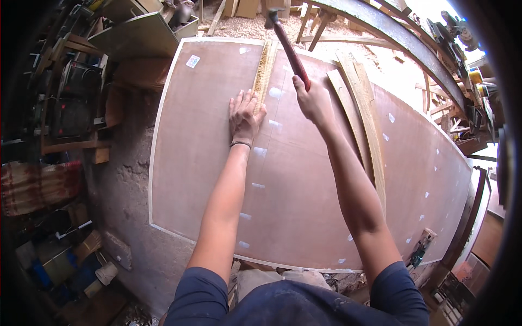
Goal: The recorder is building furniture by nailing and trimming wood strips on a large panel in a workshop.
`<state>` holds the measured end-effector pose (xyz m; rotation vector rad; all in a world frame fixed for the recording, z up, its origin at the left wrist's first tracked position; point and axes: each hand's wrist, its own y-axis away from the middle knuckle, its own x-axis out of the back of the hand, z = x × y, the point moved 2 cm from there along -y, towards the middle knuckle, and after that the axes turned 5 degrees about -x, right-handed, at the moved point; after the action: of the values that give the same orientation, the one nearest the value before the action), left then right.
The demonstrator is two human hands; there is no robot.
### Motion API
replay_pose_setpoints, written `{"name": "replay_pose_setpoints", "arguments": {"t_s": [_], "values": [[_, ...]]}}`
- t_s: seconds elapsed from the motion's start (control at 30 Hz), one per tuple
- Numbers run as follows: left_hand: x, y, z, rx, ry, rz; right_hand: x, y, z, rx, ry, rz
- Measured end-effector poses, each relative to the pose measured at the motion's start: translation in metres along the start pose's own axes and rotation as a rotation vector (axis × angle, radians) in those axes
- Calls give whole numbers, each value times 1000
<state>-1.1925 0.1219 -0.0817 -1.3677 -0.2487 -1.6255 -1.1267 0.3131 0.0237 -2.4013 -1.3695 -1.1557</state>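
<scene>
- Red-brown, the hammer (291,54) has its near end clamped in the right hand (315,103), fingers closed round the handle and thumb alongside it
- Hammer's long axis runs from that fist away from the person and up to the left; the dark head (272,18) is at the far end, seen against the ground past the panel's far edge
- Hammer's look: slim handle, brighter red close to the fist, darker further up, with a blunt head too blurred for detail
- Left hand (246,117), a dark band (240,144) at its wrist, lies palm down over the near end of a wooden strip (263,68), fingers a little apart; whether the thumb pinches the edge I cannot tell
- Strip lies on the panel, left of the right hand, pointing almost straight away from the person with a slight lean to the right, out to the far edge
- Strip's look: narrow, straight, golden yellow, its upper face rough and mottled, a paler band along its right side
- Under these, the wide panel (201,141) is dull pinkish brown with a pale rim, whitish patches (260,151) and a small label (192,61) near its far left corner
- Beside the right forearm, loose pale strips (371,130) lie lengthwise on the panel
- Further out, a teal-bodied tool (420,252) sits by the near right edge, and wood shavings (234,26) cover the ground beyond the far side
</scene>
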Motion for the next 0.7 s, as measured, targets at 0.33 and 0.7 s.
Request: {"name": "replay_pose_setpoints", "arguments": {"t_s": [0.33,0.7], "values": [[-15,-3,10,-16,11,-44,17,78,58,-116,-136,164],[-2,62,20,-30,-107,-130,22,609,245,-636,-18,2]]}}
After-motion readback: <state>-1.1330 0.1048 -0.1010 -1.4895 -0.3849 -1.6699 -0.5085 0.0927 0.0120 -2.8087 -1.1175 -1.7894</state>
